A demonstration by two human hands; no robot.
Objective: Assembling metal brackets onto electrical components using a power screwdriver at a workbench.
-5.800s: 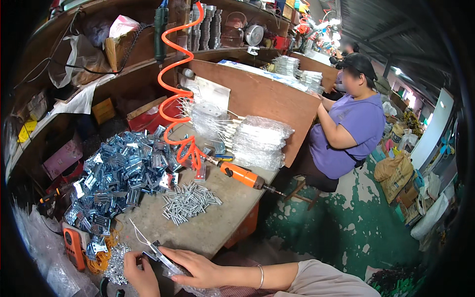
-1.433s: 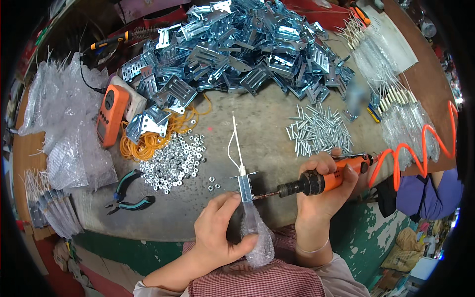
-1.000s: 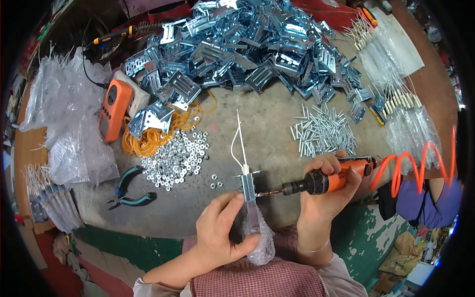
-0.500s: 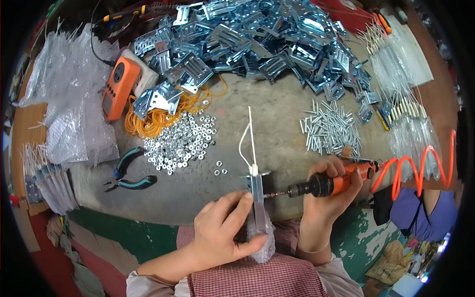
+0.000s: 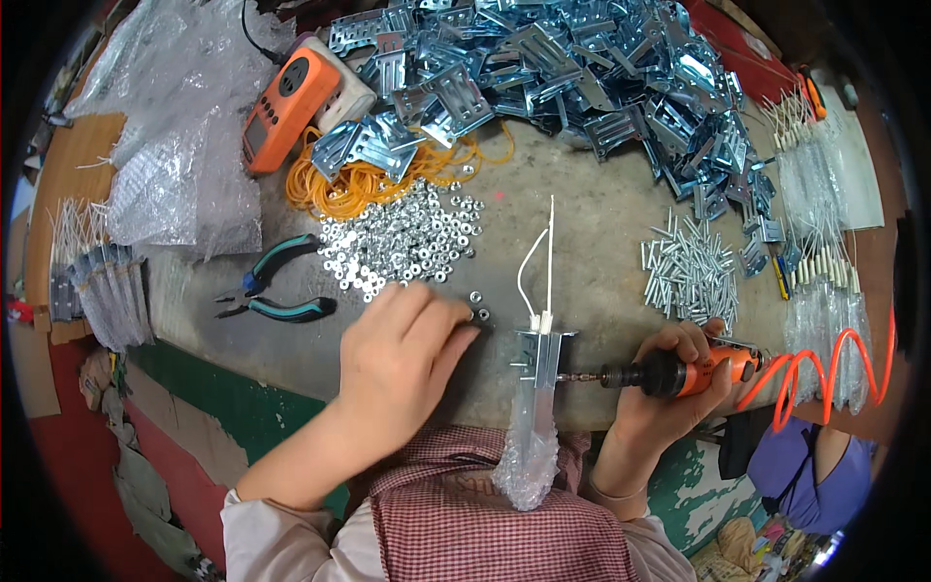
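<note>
My right hand [image 5: 669, 388] is closed around an orange and black power screwdriver [image 5: 679, 373]. Its bit meets the right side of a metal bracket assembly [image 5: 539, 359] that stands before me, with two white wires [image 5: 551, 262] rising from its top. Clear bubble wrap [image 5: 527, 470] covers the assembly's lower end, against my checked apron. Two thin screw ends stick out of the bracket's left side. My left hand [image 5: 398, 354] hovers over the near edge of a pile of small nuts [image 5: 402, 238], fingers bent, thumb and index finger apart beside a few loose nuts [image 5: 475, 298].
Blue-silver metal brackets [image 5: 582, 68] are heaped at the back. Loose screws [image 5: 689, 267] lie right of centre. Teal-handled pliers [image 5: 276, 281], orange rubber bands [image 5: 335, 184] and an orange device [image 5: 291, 107] are on the left. A coiled red hose [image 5: 824, 378] runs from the screwdriver.
My left hand has let go of the assembly and moved up and left to the nuts. My right hand keeps the screwdriver bit at the bracket. The whole view has shifted.
</note>
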